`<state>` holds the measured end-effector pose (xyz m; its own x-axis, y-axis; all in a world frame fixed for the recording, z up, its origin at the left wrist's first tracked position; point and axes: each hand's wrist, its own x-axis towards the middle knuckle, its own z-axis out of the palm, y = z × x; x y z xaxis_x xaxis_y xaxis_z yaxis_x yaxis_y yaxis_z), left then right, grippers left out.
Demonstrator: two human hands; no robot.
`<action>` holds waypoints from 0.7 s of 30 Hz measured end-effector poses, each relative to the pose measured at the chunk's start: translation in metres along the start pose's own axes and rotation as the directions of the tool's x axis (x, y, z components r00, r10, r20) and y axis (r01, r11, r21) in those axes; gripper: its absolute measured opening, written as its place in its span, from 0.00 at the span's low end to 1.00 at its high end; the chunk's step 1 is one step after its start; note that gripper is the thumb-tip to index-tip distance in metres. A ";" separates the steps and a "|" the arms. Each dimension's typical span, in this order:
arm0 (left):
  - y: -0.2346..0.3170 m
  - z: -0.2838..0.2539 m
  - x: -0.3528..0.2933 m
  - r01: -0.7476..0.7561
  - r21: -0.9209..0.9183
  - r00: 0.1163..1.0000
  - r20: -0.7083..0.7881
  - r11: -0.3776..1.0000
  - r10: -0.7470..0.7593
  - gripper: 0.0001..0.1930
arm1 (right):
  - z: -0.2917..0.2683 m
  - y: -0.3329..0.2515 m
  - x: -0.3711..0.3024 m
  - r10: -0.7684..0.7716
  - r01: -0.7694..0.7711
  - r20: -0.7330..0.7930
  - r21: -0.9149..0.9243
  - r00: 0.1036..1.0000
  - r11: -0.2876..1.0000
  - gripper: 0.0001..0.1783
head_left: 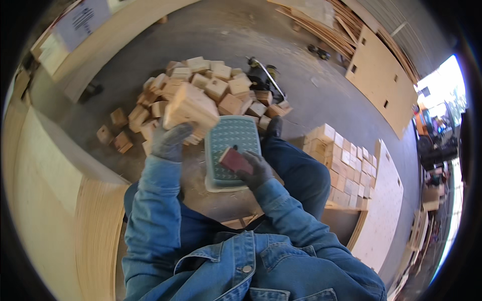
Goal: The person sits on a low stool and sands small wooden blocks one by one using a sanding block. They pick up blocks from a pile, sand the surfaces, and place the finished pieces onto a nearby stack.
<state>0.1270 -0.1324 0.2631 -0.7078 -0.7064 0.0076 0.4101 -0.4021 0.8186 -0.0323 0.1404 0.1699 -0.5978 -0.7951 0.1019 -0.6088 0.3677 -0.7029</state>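
Note:
Raised in front of me, a pale wooden block (191,108) is gripped by my gloved left hand (169,142); the block is slightly blurred. My gloved right hand (257,170) is closed around a dark red sanding block (236,161), held over a step stool. That stool (232,131) has a grey-green textured top and a pale rim, and stands between my legs. Behind it lies a loose heap of wooden blocks (217,88) on the floor.
Neatly stacked wooden blocks (346,168) stand to my right beside a plywood panel (384,200). Plywood sheets (98,236) are piled at my left. A black tool with a metal bar (266,75) lies behind the heap. Long boards (326,30) lean at the far right.

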 end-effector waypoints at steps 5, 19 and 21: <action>0.004 0.011 -0.011 0.111 -0.168 0.971 0.230 0.979 -0.070 0.51 | -0.029 -0.030 -0.006 0.065 -0.069 0.046 0.096 0.997 0.993 0.37; 0.002 0.007 -0.024 0.101 0.004 0.899 0.428 0.995 -0.093 0.57 | -0.058 -0.076 -0.018 0.030 -0.315 0.319 0.910 0.947 0.270 0.41; 0.009 0.016 -0.029 0.080 0.037 0.884 0.458 0.996 -0.088 0.60 | -0.053 -0.076 -0.019 -0.030 -0.390 0.395 0.914 0.918 0.110 0.45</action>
<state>0.1424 -0.1059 0.2788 -0.9258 -0.3222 0.1976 0.3303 -0.4357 0.8373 -0.0027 0.1530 0.2588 -0.3246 -0.9316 -0.1638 0.6427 -0.0902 -0.7608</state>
